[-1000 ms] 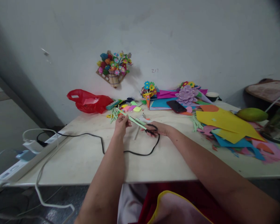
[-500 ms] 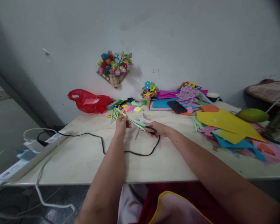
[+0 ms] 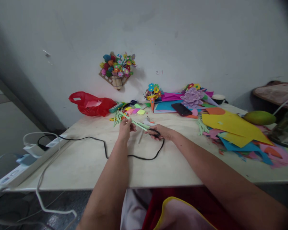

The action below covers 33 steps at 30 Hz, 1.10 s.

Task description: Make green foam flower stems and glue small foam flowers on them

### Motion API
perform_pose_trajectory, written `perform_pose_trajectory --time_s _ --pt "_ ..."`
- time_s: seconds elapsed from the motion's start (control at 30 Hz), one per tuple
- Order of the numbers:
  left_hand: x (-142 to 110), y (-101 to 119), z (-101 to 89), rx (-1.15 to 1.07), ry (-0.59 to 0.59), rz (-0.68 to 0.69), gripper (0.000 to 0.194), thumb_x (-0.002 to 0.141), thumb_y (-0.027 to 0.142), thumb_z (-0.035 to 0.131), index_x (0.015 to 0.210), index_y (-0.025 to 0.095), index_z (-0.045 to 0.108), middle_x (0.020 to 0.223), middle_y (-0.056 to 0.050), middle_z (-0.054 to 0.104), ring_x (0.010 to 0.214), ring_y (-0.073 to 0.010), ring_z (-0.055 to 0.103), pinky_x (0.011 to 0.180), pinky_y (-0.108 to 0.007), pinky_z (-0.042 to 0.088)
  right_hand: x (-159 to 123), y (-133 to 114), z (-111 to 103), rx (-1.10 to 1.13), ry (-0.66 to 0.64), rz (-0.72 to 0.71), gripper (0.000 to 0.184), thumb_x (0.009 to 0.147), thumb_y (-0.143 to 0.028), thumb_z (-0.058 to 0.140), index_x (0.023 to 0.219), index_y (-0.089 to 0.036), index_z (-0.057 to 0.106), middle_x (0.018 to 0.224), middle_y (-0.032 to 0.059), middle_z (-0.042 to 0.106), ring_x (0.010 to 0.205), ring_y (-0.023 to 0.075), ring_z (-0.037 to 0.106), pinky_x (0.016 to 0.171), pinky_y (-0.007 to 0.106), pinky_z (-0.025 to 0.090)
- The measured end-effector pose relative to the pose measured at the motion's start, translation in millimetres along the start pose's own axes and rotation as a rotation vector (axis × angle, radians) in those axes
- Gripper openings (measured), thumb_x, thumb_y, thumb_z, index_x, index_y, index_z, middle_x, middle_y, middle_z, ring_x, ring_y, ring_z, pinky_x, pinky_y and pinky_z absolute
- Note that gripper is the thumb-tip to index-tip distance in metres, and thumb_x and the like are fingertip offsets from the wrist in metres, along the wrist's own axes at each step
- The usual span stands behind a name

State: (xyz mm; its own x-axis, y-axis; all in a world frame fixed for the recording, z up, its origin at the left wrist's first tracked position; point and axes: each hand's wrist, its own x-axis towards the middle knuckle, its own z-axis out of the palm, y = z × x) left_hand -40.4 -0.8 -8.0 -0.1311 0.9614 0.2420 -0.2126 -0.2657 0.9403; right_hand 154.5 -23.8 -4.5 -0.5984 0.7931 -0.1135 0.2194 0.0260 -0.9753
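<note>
My left hand [image 3: 126, 126] is closed on a light green strip [image 3: 140, 124], thin and long like paper or foam sheet. My right hand [image 3: 156, 132] grips black-handled scissors [image 3: 156, 130], whose blades lie along the strip and are mostly hidden by it. Between the hands, the strip runs slantwise above the table. Just beyond my left hand lies a loose pile of cut green strips [image 3: 117, 118]. A hot glue gun [image 3: 147, 121], partly hidden, rests behind the strip, and its black cord [image 3: 148, 159] loops across the table beneath my arms.
A red plastic bag [image 3: 93, 104] sits at the back left. Behind the hands stand a small flower pot craft [image 3: 152, 95] and a phone [image 3: 181, 109]. Yellow sheets [image 3: 232, 124] and coloured scraps cover the right side, near a mango [image 3: 259, 117]. A power strip [image 3: 31, 163] lies along the left edge.
The scissors and my right hand have shifted very slightly against the strip. My left hand keeps its hold in nearly the same place.
</note>
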Motion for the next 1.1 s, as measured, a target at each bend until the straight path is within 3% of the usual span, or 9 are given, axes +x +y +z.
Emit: perform_pose_trajectory --time_s 0.57,0.93,1.1 --pt "0.7 -0.2 -3.7 -0.027 0.01 -0.012 0.039 0.061 0.044 0.064 0.067 0.019 0.035 0.044 0.005 0.053 0.032 -0.0083 0.047 0.036 -0.02 0.041 0.0 -3.4 4.6 -0.059 0.084 -0.009 0.024 0.072 -0.037 0.057 0.072 -0.013 0.057 0.046 -0.0058 0.046 0.032 0.0011 0.034 0.03 0.013 0.019" --pt "2.1 -1.7 -5.7 -0.055 0.027 -0.03 0.036 0.062 0.041 0.064 0.065 0.019 0.036 0.044 0.005 0.052 0.032 -0.0084 0.047 0.037 -0.021 0.04 6.9 5.5 2.0 -0.054 0.081 -0.102 0.026 0.071 -0.037 0.058 0.073 -0.011 0.059 0.044 -0.0064 0.044 0.031 0.0012 0.029 0.03 0.015 0.019" --pt "2.1 -1.8 -5.9 -0.052 0.029 -0.032 0.035 0.061 0.04 0.064 0.065 0.019 0.036 0.043 0.005 0.052 0.032 -0.0083 0.046 0.036 -0.021 0.041 5.0 2.0 4.2 -0.05 0.099 -0.066 0.023 0.071 -0.033 0.058 0.076 -0.01 0.06 0.043 -0.0064 0.044 0.031 0.0013 0.03 0.03 0.015 0.018"
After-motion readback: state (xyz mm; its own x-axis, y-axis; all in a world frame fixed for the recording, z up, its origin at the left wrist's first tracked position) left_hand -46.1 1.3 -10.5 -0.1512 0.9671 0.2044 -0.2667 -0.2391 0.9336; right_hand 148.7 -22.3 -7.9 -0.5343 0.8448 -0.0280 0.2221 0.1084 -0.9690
